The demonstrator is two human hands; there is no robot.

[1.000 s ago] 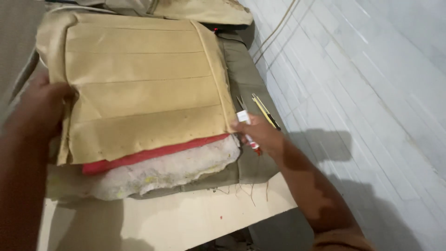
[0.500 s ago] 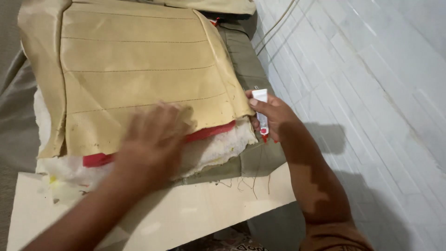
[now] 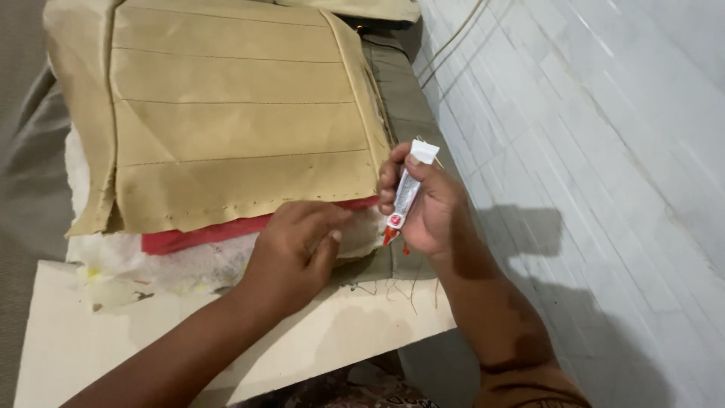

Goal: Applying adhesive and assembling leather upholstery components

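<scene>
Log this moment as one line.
left hand: pressing cover edge | right hand: holding glue tube, nozzle down | foam beneath

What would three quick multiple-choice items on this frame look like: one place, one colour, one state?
1. Where does the left hand rest?
A. on the near edge of the tan cover
B. on the tiled wall
C. on the cover's far corner

2. What colour is the strip under the cover's near edge?
A. blue
B. red
C. green

3. How is the small tube held?
A. lying flat on the board
B. gripped in the right hand, red tip down
C. pinched between both hands

Key: 1 A, the palm lies on the cover's near edge; 2 B, a red band shows there; 3 B, the fingers wrap the tube.
</scene>
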